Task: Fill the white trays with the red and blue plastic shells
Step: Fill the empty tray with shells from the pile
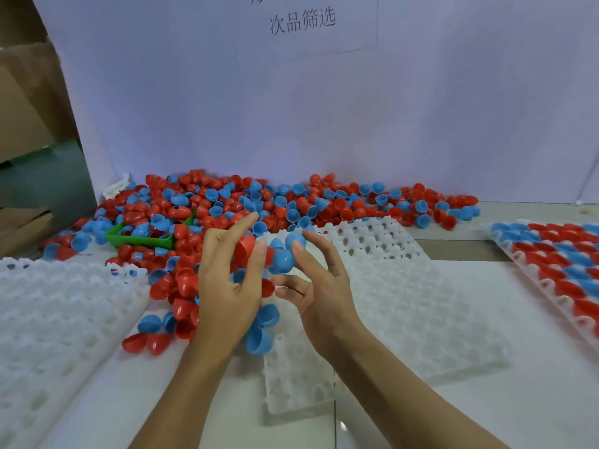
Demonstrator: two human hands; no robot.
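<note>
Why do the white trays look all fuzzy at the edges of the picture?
In the head view, the left tray and the filled tray smear at the frame's sides, likely from the wide lens or head motion; the shell pile in the middle looks sharper; the light is soft and even, with no strong shadows or glare.

The red and blue shells [291,202] are smooth, glossy plastic. The white trays [405,303] look like matt, faintly translucent moulded plastic. Behind hangs a matt paper sheet [227,92]; far left stands dull brown cardboard [22,102]. The desk [518,400] is smooth and pale.
</note>
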